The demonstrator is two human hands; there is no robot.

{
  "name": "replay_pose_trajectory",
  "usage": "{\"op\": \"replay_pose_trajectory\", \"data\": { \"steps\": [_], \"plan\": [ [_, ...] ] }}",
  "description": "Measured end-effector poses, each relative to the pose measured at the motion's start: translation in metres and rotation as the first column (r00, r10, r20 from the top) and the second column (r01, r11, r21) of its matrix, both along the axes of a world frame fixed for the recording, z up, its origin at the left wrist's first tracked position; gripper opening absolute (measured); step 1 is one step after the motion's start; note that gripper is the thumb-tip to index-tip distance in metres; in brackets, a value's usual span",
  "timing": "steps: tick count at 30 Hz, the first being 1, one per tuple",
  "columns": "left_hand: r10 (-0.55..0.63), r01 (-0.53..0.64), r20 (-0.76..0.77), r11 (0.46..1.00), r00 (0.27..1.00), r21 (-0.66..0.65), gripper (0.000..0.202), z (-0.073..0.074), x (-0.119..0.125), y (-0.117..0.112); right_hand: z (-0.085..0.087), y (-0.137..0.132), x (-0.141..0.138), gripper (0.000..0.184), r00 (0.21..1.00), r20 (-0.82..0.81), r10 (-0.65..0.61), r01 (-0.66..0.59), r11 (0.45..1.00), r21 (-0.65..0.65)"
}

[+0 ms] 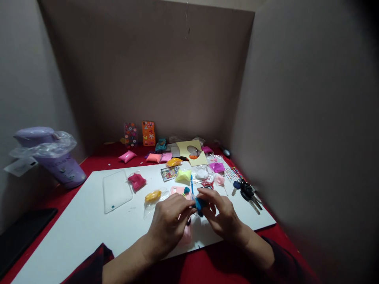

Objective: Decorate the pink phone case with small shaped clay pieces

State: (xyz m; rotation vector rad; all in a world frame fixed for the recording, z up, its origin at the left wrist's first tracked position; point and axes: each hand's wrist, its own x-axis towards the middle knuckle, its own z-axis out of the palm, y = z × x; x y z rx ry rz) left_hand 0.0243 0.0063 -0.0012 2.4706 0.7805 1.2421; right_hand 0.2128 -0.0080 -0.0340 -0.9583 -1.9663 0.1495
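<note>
My left hand (167, 217) and my right hand (223, 215) meet above the front of the white board (83, 236). Between their fingertips is a small blue packet of soft clay (199, 206), pinched from both sides. Partly hidden under my left hand lies a pink phone case (186, 236), with a teal lump (186, 190) near its top. A blue stick-like tool (192, 183) lies just beyond my fingers. Left of my left hand, a yellow-orange clay lump (152, 196) sits on clear plastic.
A clear case (117, 193) and red clay packet (137, 181) lie left. Keys (248, 193) are at right. Farther back are a yellow clay packet (183, 175), cream card (185, 148) and decorated orange case (148, 133). A purple cup (63, 169) stands far left. Grey walls enclose the table.
</note>
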Motion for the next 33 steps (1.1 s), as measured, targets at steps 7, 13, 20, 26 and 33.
{"op": "replay_pose_trajectory", "data": {
  "steps": [7,13,20,26,33],
  "plan": [
    [-0.028,0.033,-0.083,0.998,0.996,0.053,0.02,0.001,-0.002,0.003,-0.004,0.001,0.0,0.057,0.998,0.068,0.004,-0.006,1.0,0.023],
    [0.0,0.006,-0.113,0.999,0.994,0.052,0.018,-0.003,-0.004,0.005,-0.004,0.001,0.0,0.055,0.996,0.094,0.008,-0.013,0.998,0.056],
    [0.06,-0.068,-0.146,0.996,0.987,-0.053,0.007,-0.005,0.001,0.005,-0.004,0.0,-0.003,0.046,0.995,0.095,-0.006,-0.006,0.993,0.121],
    [0.063,-0.086,-0.172,0.988,0.983,-0.128,0.007,-0.005,0.002,0.004,-0.002,-0.001,-0.005,0.049,0.997,0.072,0.026,-0.035,0.991,0.13],
    [-0.02,0.24,0.256,0.427,0.967,-0.872,0.019,0.01,-0.001,0.012,-0.004,-0.001,-0.001,0.052,0.999,-0.012,0.053,-0.053,0.999,0.002]
  ]
}}
